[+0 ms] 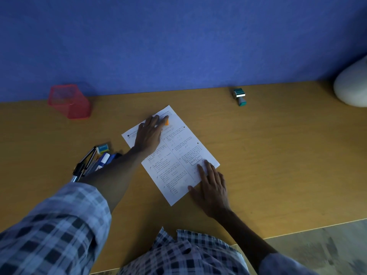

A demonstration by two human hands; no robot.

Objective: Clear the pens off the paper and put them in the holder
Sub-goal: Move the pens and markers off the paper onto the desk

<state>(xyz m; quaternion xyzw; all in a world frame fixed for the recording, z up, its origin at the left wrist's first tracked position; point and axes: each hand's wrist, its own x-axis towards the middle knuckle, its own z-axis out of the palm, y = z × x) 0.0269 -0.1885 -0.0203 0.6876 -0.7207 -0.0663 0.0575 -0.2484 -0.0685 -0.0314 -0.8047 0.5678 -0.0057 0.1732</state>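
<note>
2 hands on the printed sheet [174,155], which lies askew mid-desk [278,165]. R hand [213,187] flat at its near corner, fingers straight & spread, holding nothing. L hand [150,133] reaches over the far end, fingers out over an orange highlighter [167,122]; can't tell if it's gripped or just touched. Pile of pens & markers [93,164] w/ a small eraser [103,148] sits left of the sheet, partly under the L forearm. Farther back-left, red mesh holder [69,102] by the blue wall [178,40]; back-right, a teal stamp [240,96].
</note>
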